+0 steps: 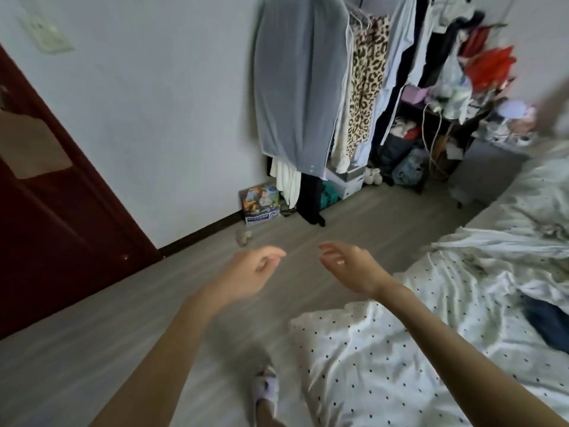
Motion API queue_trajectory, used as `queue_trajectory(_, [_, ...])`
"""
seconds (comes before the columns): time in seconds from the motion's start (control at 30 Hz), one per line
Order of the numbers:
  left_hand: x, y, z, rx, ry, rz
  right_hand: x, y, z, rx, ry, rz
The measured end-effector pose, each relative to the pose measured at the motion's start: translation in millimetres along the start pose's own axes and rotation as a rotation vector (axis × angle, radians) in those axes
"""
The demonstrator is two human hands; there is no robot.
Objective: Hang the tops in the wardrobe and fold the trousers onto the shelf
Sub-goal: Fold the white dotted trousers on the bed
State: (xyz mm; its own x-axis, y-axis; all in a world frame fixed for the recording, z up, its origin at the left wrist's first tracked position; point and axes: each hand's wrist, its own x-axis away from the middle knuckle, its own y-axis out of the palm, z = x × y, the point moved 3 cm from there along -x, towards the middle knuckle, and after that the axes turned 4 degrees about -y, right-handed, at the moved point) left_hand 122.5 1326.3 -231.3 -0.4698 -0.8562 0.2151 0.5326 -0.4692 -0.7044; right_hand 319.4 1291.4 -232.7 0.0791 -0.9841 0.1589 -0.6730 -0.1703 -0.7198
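Standing between the bed (400, 349) and the open clothes rack (354, 13), the person has both hands out front and empty: left hand (249, 274) and right hand (351, 266), each grip released, fingers loosely curled, probably between garments. On the rack I count one grey-blue top (295, 87) and one leopard-print piece (366, 87); a dark garment (548, 325), maybe trousers, lies on the bed.

Sheer grey cloth top (295, 81), matt wood-look floor (123, 328), glossy dark door (61, 229), perhaps cotton dotted sheet (369, 365)
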Motion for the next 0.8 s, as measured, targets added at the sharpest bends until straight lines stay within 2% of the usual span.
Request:
queue_trajectory(0.13, [-97.5,-36.0,-11.8,-0.057,0.098,-0.024,-84.9,-9.2,14.2,-0.056,0.072,0.123])
queue_trajectory(0.2, [-156.5,-56.8,-12.9,-0.119,0.144,-0.094,-133.5,-21.6,20.9,-0.106,0.125,0.194])
queue_trajectory(0.4, [-279.7,-73.7,23.0,-0.174,0.332,-0.193,-198.5,-72.3,44.7,-0.16,0.269,0.324])
queue_trajectory(0.57, [-386.4,-30.9,81.0,-0.188,0.456,-0.463,-211.1,-125.8,106.0,-0.18,0.475,0.512])
queue_trajectory(0.67, [-446.0,5.8,126.8,-0.246,0.589,-0.605,-211.8,-155.8,150.3,-0.202,0.613,0.624])
queue_trajectory(0.8, [-506.0,53.8,191.2,-0.298,0.764,-0.732,-199.5,-191.8,192.4,-0.249,0.785,0.824])
